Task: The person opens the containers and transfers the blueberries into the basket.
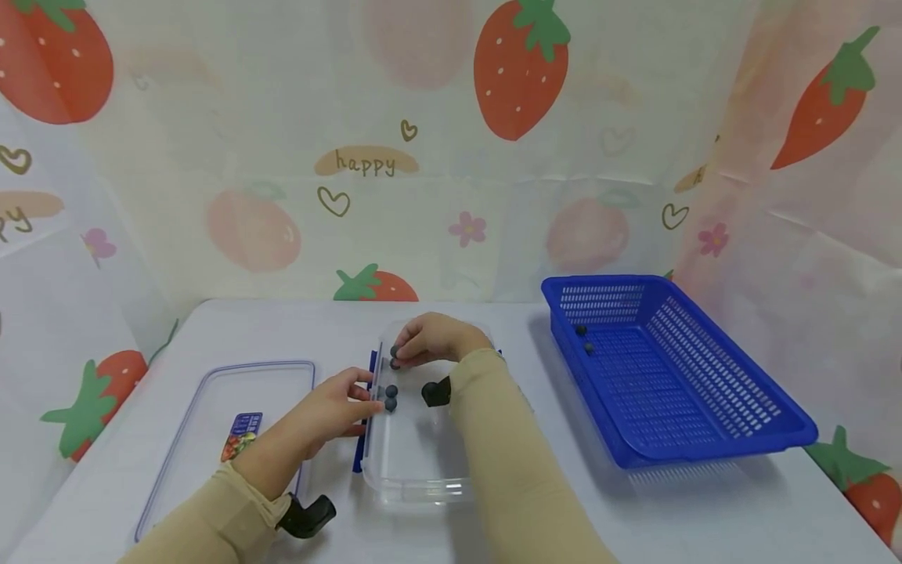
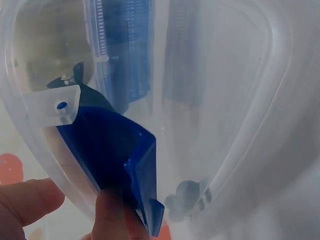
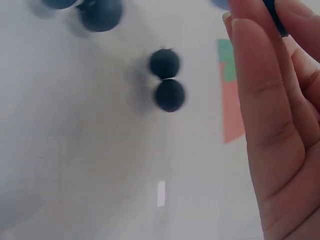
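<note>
My right hand (image 1: 438, 338) is over the far left part of a clear plastic box (image 1: 416, 489) and pinches a dark blueberry (image 3: 275, 17) between thumb and fingers. Below its fingertips is another blueberry (image 1: 395, 364). Two more blueberries (image 1: 391, 398) lie side by side along the box's left wall; in the right wrist view, a touching pair of blueberries (image 3: 169, 95) shows. My left hand (image 1: 331, 407) is at the box's left side, its fingers spread. In the left wrist view, a fingertip (image 2: 114, 215) touches the blue latch (image 2: 107, 145), with the thumb apart.
A clear lid (image 1: 190, 454) with a blue-purple edge and a printed label lies to the left. On the right stands a blue basket (image 1: 719, 450) with two dark berries (image 1: 585, 337) in its far left corner. A strawberry-print sheet (image 1: 451, 102) hangs behind the white table (image 1: 564, 501).
</note>
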`<state>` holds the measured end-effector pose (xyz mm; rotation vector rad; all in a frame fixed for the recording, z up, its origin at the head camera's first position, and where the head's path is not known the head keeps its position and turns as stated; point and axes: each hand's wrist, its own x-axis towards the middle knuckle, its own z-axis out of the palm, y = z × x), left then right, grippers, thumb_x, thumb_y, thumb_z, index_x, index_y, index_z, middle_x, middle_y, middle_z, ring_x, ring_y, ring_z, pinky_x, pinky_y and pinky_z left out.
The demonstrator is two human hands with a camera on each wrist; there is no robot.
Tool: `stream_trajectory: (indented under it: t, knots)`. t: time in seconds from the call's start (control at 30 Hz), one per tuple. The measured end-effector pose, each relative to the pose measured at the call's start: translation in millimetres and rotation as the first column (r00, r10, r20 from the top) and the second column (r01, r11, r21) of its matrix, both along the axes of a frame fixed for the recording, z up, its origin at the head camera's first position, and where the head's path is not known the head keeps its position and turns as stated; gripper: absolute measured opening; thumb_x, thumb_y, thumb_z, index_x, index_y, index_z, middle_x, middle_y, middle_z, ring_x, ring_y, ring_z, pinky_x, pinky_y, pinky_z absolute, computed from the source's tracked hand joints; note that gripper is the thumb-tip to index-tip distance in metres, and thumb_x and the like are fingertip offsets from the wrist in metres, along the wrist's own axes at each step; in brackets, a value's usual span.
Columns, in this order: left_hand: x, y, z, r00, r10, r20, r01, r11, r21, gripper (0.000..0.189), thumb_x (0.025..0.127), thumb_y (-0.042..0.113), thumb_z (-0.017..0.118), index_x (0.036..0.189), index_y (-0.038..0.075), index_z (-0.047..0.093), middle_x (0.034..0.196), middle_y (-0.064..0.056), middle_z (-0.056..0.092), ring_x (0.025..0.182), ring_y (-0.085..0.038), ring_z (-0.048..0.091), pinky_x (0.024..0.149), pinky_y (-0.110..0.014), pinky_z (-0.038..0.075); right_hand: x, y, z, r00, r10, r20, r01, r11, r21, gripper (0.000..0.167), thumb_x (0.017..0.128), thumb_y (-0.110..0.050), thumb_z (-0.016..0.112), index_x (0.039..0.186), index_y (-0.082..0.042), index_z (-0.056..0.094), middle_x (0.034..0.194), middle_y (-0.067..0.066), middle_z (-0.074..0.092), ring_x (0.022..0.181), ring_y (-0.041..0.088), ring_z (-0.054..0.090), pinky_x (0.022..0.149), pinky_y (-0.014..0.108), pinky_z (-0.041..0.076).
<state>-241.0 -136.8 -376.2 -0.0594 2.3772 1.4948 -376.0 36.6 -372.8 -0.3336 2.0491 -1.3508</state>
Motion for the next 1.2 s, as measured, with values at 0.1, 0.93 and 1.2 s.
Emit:
stream_trajectory:
  t: [0.1, 0.93, 1.2]
  knots:
    - [-0.9, -1.4, 0.6, 1.000, 0.003, 0.003, -0.003, 1.000, -0.003, 0.051, 0.086, 0.018, 0.064, 0.130, 0.007, 0.040, 0.114, -0.016, 0.047, 0.095, -0.024, 0.054, 0.078, -0.038, 0.054, -0.1, 0.1, 11.5, 1.000, 0.022, -0.008, -0.022, 1.000, -0.013, 0.010, 0.083, -0.004, 0.064, 0.093, 0.000, 0.063, 0.094, 0.013, 0.067, 0.100, 0.032, 0.061, 0.086, 0.036, 0.051]
    - [-1.9, -0.6, -3.8, 1.000, 0.016, 0.002, -0.016, 1.000, -0.001, 0.050, 0.086, 0.018, 0.064, 0.130, 0.008, 0.041, 0.112, -0.014, 0.048, 0.095, -0.023, 0.055, 0.078, -0.037, 0.054, 11.9, 71.7, 75.5, 0.929, 0.183, -0.322, -0.164, 0.983, 0.083, 0.010, 0.087, -0.008, 0.061, 0.095, -0.003, 0.060, 0.095, 0.013, 0.064, 0.090, 0.021, 0.065, 0.080, 0.032, 0.053]
    - [-0.9, 0.7, -3.4, 1.000, 0.012, -0.001, -0.012, 1.000, 0.004, 0.050, 0.086, 0.019, 0.064, 0.130, 0.008, 0.042, 0.111, -0.014, 0.048, 0.095, -0.023, 0.054, 0.079, -0.038, 0.054, 14.8, 139.5, 84.0, 0.913, 0.131, -0.387, -0.110, 0.991, 0.076, 0.014, 0.088, -0.009, 0.060, 0.099, -0.001, 0.058, 0.098, 0.014, 0.064, 0.093, 0.024, 0.063, 0.084, 0.038, 0.052]
